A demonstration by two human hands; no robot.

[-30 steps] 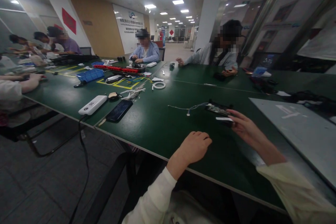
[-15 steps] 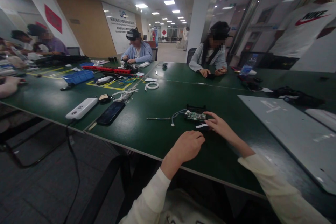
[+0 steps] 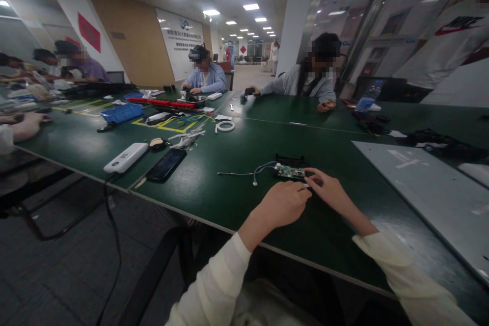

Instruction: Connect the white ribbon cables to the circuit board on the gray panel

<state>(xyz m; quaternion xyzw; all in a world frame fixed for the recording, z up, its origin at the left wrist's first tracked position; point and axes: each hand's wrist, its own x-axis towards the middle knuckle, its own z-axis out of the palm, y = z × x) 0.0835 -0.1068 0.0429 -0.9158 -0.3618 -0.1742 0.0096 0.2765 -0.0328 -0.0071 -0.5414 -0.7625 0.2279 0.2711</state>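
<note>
"Closest to us, the bare left hand (image 3: 280,206), fingers curled and bunched, at six o'clock of the green rectangular circuit board (image 3: 289,171). Holding anything?"

"Can't tell, the knuckles hide it! The bare right hand (image 3: 328,193) is at four o'clock, thumb and fingers bent narrow at the board's right end. Pinch or mere touch? Can't say."

"And the board?"

"Low over the dark green tabletop (image 3: 214,193), just past twelve o'clock from the wearer. I'd steady it by the edges, fingertips off those tiny components, left knuckles lower so the work shows."

"Watch the thin blue-grey cable (image 3: 246,174), out to nine o'clock, with its small white plug (image 3: 255,183)!"

"Give it slack, I'd say; a snag could strain the joint."

"Beyond, at twelve, the black plastic frame (image 3: 290,160), right behind the board."

"Joined or loose, I can't tell, so gentle turns are best."

"Farther off, at ten, the white coiled tubing (image 3: 226,130)."

"Well apart, no hindrance there!"
</note>
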